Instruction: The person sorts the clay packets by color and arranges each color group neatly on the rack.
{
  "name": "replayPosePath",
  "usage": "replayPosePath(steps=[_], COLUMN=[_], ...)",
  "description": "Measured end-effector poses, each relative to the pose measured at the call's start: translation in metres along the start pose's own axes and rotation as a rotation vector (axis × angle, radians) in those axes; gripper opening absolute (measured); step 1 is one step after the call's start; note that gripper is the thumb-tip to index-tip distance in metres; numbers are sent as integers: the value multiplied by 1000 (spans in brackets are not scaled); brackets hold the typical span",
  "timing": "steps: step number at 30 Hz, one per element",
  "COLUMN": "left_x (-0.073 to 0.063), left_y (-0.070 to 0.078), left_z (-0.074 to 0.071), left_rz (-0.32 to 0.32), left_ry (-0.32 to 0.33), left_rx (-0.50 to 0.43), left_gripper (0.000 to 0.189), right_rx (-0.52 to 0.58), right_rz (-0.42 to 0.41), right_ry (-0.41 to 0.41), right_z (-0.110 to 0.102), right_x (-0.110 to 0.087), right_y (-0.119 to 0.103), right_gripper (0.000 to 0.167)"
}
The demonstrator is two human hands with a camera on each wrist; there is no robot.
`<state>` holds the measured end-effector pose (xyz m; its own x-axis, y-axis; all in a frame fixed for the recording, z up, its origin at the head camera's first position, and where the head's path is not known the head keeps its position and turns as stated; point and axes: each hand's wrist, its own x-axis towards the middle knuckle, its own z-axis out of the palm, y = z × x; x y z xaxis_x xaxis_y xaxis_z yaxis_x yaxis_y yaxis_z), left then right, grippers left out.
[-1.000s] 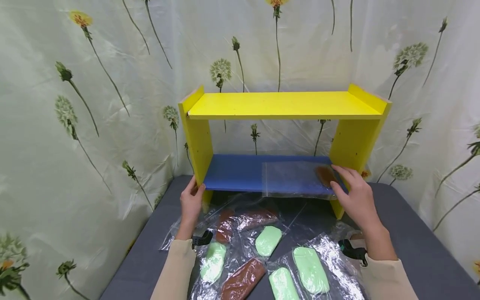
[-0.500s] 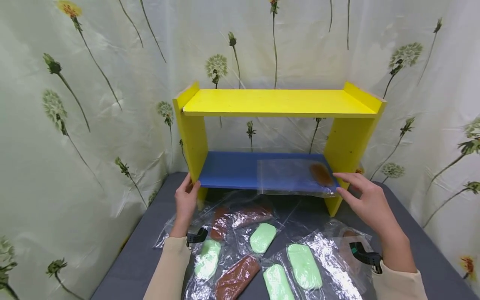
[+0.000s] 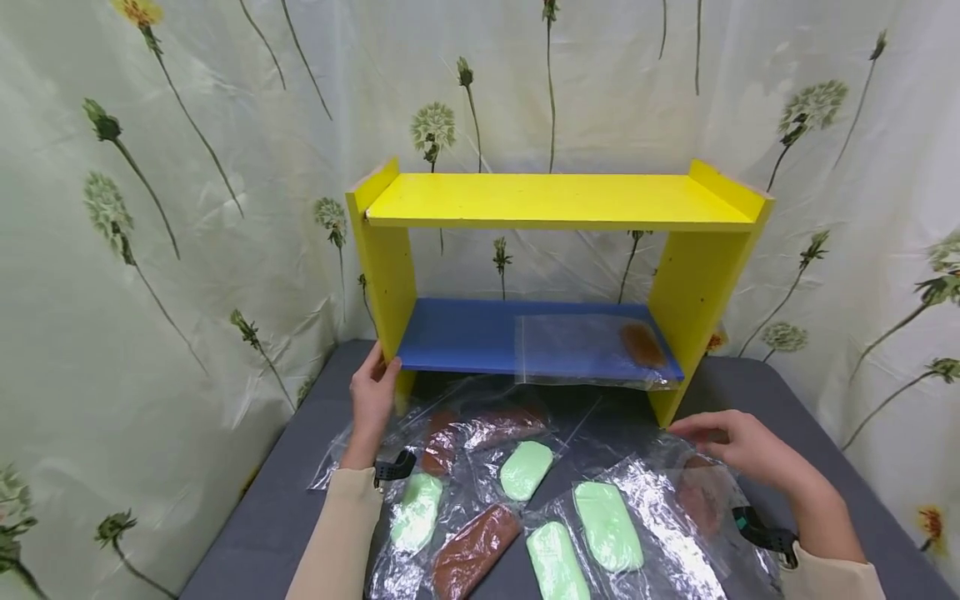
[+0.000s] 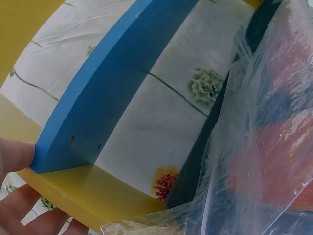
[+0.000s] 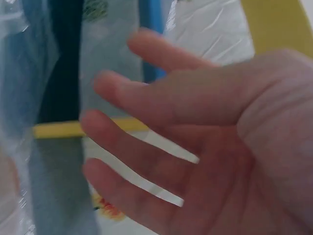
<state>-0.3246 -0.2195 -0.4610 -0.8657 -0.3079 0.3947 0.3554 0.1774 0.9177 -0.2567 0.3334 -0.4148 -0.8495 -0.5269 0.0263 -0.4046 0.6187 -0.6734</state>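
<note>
A yellow shelf unit (image 3: 558,200) with a blue lower board (image 3: 465,335) stands on the dark table. My left hand (image 3: 371,398) grips its left side panel; in the left wrist view the thumb (image 4: 17,154) lies by the blue board's corner and the fingers go behind the panel. A clear zip bag (image 3: 570,350) with a brown piece (image 3: 642,344) at its right end lies on the blue board, slightly over its front edge. My right hand (image 3: 757,446) hovers low at the right, holding nothing, its fingers loosely bent and spread in the right wrist view.
In front of the shelf unit lie several clear bags with pale green pieces (image 3: 608,527) and brown pieces (image 3: 477,552). Another bagged brown piece (image 3: 699,496) is beside the right hand. A flowered curtain (image 3: 247,167) hangs behind the table (image 3: 258,508).
My right hand has left the zip bag on the blue board and moved down and right toward the table bags. The left hand keeps its hold on the side panel.
</note>
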Motion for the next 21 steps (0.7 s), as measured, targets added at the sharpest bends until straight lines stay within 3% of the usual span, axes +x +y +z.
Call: replayPosePath(steps=[4,7,14,21], left_x=[0,1,0,2], left_y=[-2,-3,0,1], left_z=[2,3,1,-2], left_rz=[2,2,-16,-27], left_ry=[-5,-4,-7,-20], left_rx=[3,6,-4,-1], left_gripper=[53,53,52,53], right_rx=[145,207,217,251], right_rz=[-43,-42,-15,-45], right_ry=[-192,-255,-219,-176], right_z=[0,1,5,8], right_x=[-3,-5,-8,-12], right_y=[29,48,80,102], right_gripper=[48,53,56,56])
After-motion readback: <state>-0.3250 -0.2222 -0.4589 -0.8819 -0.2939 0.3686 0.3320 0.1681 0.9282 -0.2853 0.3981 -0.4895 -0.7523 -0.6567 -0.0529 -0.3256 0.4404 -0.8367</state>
